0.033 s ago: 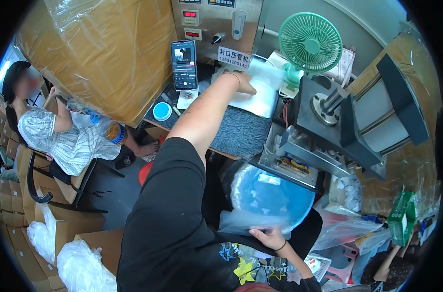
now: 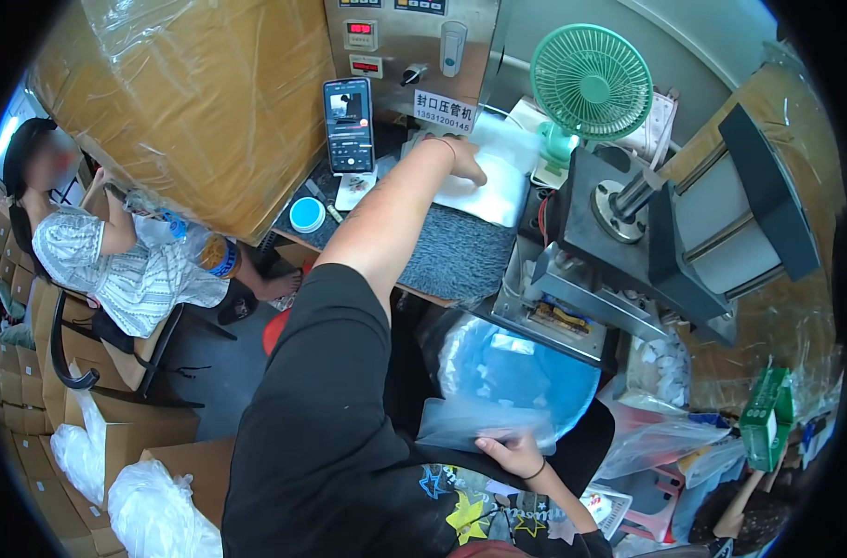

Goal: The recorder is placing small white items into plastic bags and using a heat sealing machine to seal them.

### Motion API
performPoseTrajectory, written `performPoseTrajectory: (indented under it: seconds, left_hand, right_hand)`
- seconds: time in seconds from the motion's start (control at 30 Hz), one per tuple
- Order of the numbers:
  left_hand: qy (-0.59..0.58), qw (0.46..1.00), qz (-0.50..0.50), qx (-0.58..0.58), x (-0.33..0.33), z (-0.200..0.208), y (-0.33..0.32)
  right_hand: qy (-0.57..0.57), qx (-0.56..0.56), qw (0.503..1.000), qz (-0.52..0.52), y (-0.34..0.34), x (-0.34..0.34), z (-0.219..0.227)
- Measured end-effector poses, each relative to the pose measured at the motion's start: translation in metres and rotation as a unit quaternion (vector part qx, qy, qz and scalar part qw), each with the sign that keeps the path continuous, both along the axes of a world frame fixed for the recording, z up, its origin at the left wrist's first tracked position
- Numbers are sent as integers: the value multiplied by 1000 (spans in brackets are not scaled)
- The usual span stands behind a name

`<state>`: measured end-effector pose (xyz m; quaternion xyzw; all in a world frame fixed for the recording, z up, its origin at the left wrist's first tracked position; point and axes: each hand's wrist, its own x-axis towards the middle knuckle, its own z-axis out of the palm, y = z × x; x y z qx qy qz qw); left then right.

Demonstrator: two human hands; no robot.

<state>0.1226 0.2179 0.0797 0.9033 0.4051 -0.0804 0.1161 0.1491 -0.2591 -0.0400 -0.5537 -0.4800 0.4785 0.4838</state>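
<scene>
My left hand (image 2: 464,162) reaches far forward and rests on a pile of clear plastic bags (image 2: 500,191) on the bench. Its visible fingers are stretched over the pile, and their tips are partly hidden. Close to my lap, my right hand (image 2: 514,455) is closed on the edge of a frosted clear plastic bag (image 2: 465,423), its thumb on top. The bag hangs over the near rim of a blue tub (image 2: 580,391) with a clear liner. Whether it is one bag or several I cannot tell.
A grey mat (image 2: 456,256) covers the bench. Around it stand a phone (image 2: 349,126), a blue-lidded jar (image 2: 307,215), a green fan (image 2: 594,88) and a metal machine (image 2: 619,209). A person (image 2: 116,246) sits at left beside a large carton (image 2: 191,102). Another person's arm (image 2: 741,507) shows at lower right.
</scene>
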Motion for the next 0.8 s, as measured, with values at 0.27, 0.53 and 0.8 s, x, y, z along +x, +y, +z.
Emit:
performPoseTrajectory:
  seconds: [0.27, 0.53, 0.8]
  left_hand:
    - [144, 988, -15, -56, -32, -2, -36]
    - [-61, 997, 43, 9, -109, -41, -160]
    - [-228, 968, 15, 104, -164, -90, -202]
  right_hand:
    - [374, -107, 920, -51, 23, -8, -29]
    - [548, -63, 825, -122, 102, -44, -37]
    - [502, -38, 839, -208, 130, -61, -34]
